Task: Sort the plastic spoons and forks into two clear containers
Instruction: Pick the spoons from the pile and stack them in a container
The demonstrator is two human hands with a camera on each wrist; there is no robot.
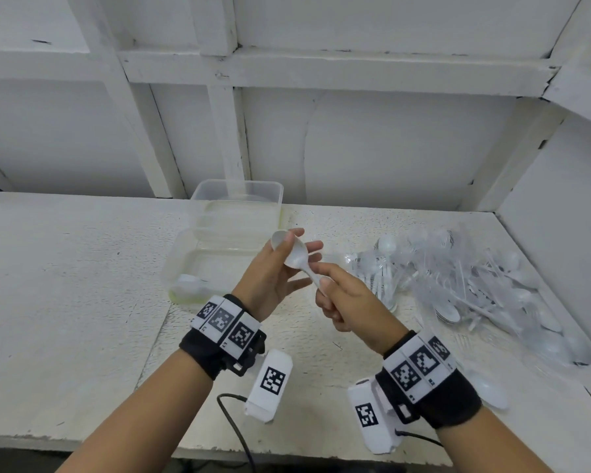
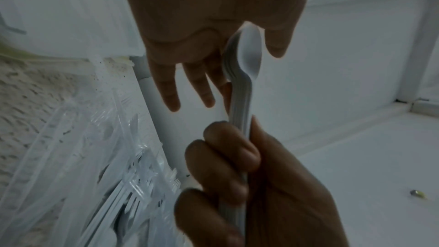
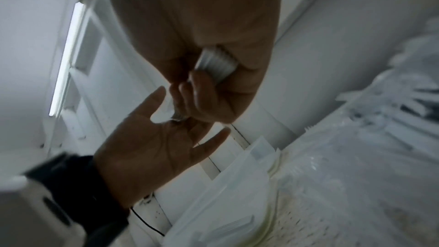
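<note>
A stack of nested white plastic spoons (image 1: 296,256) is held up between my hands over the table. My right hand (image 1: 321,278) grips the handles (image 2: 240,119) in a fist. My left hand (image 1: 302,242) is spread with straight fingers behind the bowls (image 2: 248,57), thumb by the tip. Two clear containers stand to the left. The near container (image 1: 171,264) has white spoons (image 1: 188,285) in it, while the far container (image 1: 273,192) looks empty. The right wrist view shows the handle ends (image 3: 215,65) sticking out of my right fist.
A large pile of bagged and loose plastic spoons and forks (image 1: 475,278) lies on the right of the white table (image 1: 65,268), against the side wall. One loose spoon (image 1: 490,390) lies near the front right. A black cable (image 1: 232,425) hangs off the front edge.
</note>
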